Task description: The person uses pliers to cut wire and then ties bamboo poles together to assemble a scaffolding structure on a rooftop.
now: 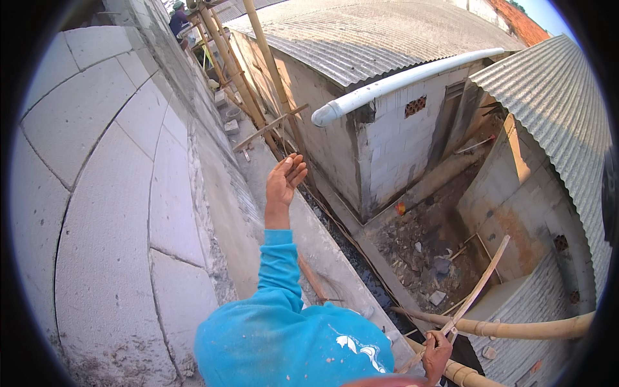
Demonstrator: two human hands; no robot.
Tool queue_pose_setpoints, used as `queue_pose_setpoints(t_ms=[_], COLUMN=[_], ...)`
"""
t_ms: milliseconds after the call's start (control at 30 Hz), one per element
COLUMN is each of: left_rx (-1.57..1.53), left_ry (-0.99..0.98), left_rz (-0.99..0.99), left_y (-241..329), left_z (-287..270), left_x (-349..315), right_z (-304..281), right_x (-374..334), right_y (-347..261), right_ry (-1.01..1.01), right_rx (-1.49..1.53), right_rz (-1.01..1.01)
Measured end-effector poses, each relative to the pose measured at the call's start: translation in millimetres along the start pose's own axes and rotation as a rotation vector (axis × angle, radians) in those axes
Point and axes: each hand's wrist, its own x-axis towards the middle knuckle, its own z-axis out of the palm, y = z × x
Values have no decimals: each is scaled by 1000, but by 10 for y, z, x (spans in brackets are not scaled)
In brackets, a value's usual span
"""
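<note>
Blue shirt [290,342] sits closest, left hand [285,182] is out ahead, loosely cupped, right hand [437,358] grips a thin wooden strip [479,289] near a bamboo pole [516,329].

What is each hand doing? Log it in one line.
left hand: empty, over concrete ledge | right hand: gripping wooden strip | block wall: picture left

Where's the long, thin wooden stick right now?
In the head view, the wooden stick is at the lower right, gripped in the right hand and slanting up across the picture in front of a bamboo pole.
</note>
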Motion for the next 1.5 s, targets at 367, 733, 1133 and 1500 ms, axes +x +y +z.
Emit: queue_pose_setpoints(t_ms=[367,733,1133,1500], left_rx=[-33,-163,-47,-16], left_ry=[-7,-411,-478,-688], left_rz=[-52,-337,-544,-753], left_y=[-438,-1767,-2412,-2276], left_z=[-234,857,1930,2243], left_x=[486,2,-1227,-2024], right_z=[-613,-876,-741,-738], right_x=[-307,-870,-945,-552], right_y=[26,323,68,-526], right_ry=[-320,365,126,477], right_rx=[952,-250,-133,-243], right_rz=[268,421,420,222])
